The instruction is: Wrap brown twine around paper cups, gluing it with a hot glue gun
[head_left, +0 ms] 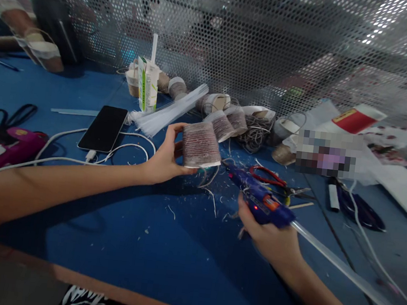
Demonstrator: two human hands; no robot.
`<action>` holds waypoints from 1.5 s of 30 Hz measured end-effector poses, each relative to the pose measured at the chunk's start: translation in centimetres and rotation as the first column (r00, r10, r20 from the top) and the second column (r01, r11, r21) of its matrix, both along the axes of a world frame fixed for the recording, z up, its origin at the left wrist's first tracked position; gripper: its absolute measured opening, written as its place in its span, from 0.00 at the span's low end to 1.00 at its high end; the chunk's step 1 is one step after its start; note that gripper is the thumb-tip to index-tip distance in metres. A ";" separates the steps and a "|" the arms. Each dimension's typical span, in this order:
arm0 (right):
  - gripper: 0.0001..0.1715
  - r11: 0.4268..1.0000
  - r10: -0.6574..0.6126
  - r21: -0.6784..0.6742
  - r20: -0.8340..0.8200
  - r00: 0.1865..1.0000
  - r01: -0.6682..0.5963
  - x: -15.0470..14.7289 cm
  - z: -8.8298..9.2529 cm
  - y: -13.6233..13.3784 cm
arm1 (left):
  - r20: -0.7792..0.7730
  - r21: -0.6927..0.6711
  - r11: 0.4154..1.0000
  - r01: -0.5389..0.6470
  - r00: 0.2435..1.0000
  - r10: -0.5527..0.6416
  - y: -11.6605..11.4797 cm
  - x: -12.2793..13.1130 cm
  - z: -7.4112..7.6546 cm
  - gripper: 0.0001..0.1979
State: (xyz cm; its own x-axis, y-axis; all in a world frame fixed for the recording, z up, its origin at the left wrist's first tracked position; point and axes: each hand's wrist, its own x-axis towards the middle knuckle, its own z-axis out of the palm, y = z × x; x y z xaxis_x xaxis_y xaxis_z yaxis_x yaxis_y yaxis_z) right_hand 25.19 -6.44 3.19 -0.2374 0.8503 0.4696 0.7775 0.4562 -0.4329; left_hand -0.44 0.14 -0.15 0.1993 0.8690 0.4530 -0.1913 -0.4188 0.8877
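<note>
Tilted above the table, a cord-wrapped cylinder [201, 146] in brownish-grey rows is gripped from the left by my left hand [166, 160]. A loose cord end hangs below it. My right hand [270, 241] is wrapped round a blue hot glue gun [257, 193], whose nozzle points left at the cylinder's lower right edge. Whether the nozzle touches it I cannot tell. A clear glue stick [344, 269] runs out of the gun's back. Past the gun lie red-handled scissors [267, 175], partly hidden by it.
A phone [103, 129] with a white cable lies left of my left hand. Behind stand a drink carton [147, 85], a bundle of clear glue sticks [175, 111] and several more wrapped cylinders [221, 125]. A perforated metal screen [216, 36] closes off the back. Navy-handled pliers [362, 207] lie right.
</note>
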 end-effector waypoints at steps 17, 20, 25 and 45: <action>0.20 0.962 0.146 0.231 0.015 0.989 -0.146 -2.3 1.3 -1.8 | 0.079 0.054 0.998 -0.009 0.997 0.005 -0.3 0.2 0.3 0.39; 0.14 0.957 0.267 -0.056 -0.202 0.942 -0.283 -3.3 0.9 -1.1 | 0.109 0.063 0.998 -0.016 0.994 0.009 -0.3 0.2 0.3 0.39; 0.21 0.713 0.274 -0.406 -0.590 0.759 -0.572 -4.6 -0.2 2.1 | 0.078 0.021 0.999 -0.045 0.996 0.043 -0.4 0.2 0.4 0.39; 0.22 0.835 0.232 -0.185 -0.735 0.637 -0.518 -3.8 1.9 4.4 | -0.076 -0.092 0.991 0.097 0.992 -0.104 -0.5 0.1 1.0 0.38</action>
State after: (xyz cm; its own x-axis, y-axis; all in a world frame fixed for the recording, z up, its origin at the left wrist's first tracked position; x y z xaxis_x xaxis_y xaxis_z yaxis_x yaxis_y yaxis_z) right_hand 21.36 -2.05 5.05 -0.3241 0.8891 0.3232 0.0118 0.3455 -0.9384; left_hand -0.37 -0.35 0.83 0.3200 0.8785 0.3547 -0.1553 -0.3207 0.9344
